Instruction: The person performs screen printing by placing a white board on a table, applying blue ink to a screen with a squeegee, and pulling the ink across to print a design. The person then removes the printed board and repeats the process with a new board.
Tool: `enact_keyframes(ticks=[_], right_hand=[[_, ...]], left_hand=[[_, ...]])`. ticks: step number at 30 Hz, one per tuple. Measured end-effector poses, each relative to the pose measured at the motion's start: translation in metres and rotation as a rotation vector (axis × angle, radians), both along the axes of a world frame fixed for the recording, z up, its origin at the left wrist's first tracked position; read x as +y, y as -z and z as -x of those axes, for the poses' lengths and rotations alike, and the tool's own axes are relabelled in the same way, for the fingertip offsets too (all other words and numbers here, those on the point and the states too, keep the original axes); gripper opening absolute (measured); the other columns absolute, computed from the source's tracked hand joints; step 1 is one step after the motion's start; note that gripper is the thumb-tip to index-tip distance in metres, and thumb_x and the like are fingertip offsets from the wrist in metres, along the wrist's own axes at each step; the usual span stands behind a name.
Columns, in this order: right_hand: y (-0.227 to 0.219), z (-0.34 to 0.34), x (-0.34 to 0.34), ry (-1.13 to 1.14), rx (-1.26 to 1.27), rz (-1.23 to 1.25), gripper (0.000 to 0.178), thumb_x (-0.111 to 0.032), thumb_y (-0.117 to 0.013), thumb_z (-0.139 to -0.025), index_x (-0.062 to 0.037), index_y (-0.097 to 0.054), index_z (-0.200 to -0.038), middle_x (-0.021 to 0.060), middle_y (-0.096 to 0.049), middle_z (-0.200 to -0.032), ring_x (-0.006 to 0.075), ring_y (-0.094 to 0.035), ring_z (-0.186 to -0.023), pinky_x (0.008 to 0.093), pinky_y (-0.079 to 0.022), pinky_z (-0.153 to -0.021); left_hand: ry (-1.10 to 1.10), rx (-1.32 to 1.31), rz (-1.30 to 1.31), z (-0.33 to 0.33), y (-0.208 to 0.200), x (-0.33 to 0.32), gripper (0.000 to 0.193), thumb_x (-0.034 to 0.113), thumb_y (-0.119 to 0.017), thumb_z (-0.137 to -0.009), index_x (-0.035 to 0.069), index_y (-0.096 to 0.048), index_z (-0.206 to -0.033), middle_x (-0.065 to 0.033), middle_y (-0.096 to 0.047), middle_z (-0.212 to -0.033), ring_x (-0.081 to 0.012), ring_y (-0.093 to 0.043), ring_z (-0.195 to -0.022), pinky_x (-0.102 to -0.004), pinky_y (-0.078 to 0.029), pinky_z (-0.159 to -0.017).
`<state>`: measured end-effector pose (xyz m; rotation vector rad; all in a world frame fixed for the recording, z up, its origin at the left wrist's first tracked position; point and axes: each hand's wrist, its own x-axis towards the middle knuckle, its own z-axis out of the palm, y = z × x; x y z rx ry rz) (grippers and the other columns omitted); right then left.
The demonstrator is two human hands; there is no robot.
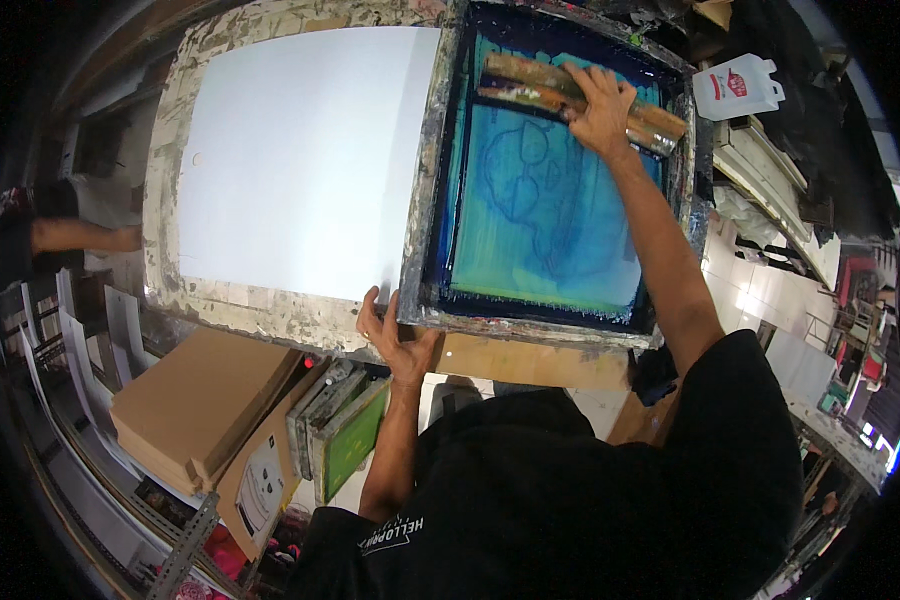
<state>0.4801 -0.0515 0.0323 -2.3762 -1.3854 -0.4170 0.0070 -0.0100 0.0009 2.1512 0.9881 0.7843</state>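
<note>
My right hand (603,112) grips a wooden-handled squeegee (652,124) near the far end of a screen-printing frame (530,325). The squeegee is tilted across the screen, stained with ink. Inside the frame, the blue-green mesh (590,230) shows a faint line drawing. My left hand (400,345) is at the frame's near left corner, its visible fingers stretched apart by the edge of the printing board (260,312). Whether they press on the frame or only rest beside it, I cannot tell. A large white sheet (305,160) lies on the board left of the frame.
A translucent plastic jug (738,88) stands beyond the frame's right side. Below the board on the left are a brown cardboard stack (205,400) and several upright frames, one with green mesh (352,440). Another person's arm (85,236) reaches toward the board's left edge.
</note>
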Motion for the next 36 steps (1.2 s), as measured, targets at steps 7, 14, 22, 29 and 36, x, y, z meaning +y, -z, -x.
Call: enact_keyframes(ticks=[7,14,22,29,36], right_hand=[[0.013,-0.068,0.044,-0.015,-0.118,-0.011,0.079,-0.022,-0.081,-0.067,-0.0254,-0.054,-0.142,0.0046,-0.057,-0.113,0.0252,-0.052,-0.112,0.0475,-0.032,-0.095],[0.016,-0.126,0.054,-0.096,-0.099,-0.014,0.071,-0.020,-0.080,-0.074,-0.0247,-0.057,-0.141,0.0079,-0.062,-0.121,0.0277,-0.055,-0.118,0.0493,-0.034,-0.100],[0.004,-0.107,0.057,-0.179,-0.137,0.006,0.056,-0.023,-0.069,-0.087,-0.0318,-0.056,-0.141,0.0146,-0.070,-0.117,0.0339,-0.067,-0.103,0.0477,-0.048,-0.087],[-0.006,-0.049,0.027,-0.129,-0.132,0.025,0.055,-0.018,-0.070,-0.085,-0.0319,-0.058,-0.137,0.0139,-0.069,-0.095,0.0316,-0.070,-0.084,0.0461,-0.055,-0.072],[-0.039,0.060,-0.035,-0.075,0.007,0.056,0.049,-0.015,-0.071,-0.083,-0.0260,-0.064,-0.130,0.0111,-0.067,-0.086,0.0302,-0.068,-0.082,0.0442,-0.051,-0.066]], left_hand=[[-0.025,-0.019,0.046,0.003,0.003,-0.005,0.085,0.030,-0.094,-0.062,0.007,-0.060,-0.136,-0.0218,-0.043,-0.146,-0.0381,-0.041,-0.130,-0.0487,-0.039,-0.102],[-0.012,-0.029,0.001,-0.002,0.002,0.000,0.083,0.035,-0.093,-0.064,0.005,-0.061,-0.134,-0.0218,-0.044,-0.145,-0.0373,-0.042,-0.128,-0.0480,-0.039,-0.102],[0.000,-0.015,-0.054,0.003,0.007,-0.001,0.083,0.043,-0.089,-0.067,0.003,-0.060,-0.134,-0.0198,-0.048,-0.138,-0.0362,-0.043,-0.125,-0.0486,-0.038,-0.103],[-0.045,-0.229,0.176,0.007,0.015,-0.012,0.083,0.013,-0.090,-0.059,-0.001,-0.057,-0.134,-0.0166,-0.052,-0.125,-0.0328,-0.045,-0.120,-0.0459,-0.036,-0.105],[-0.061,-0.251,0.229,-0.002,-0.009,-0.010,0.079,0.007,-0.085,-0.058,-0.002,-0.058,-0.132,-0.0150,-0.055,-0.121,-0.0306,-0.047,-0.119,-0.0446,-0.037,-0.105]])
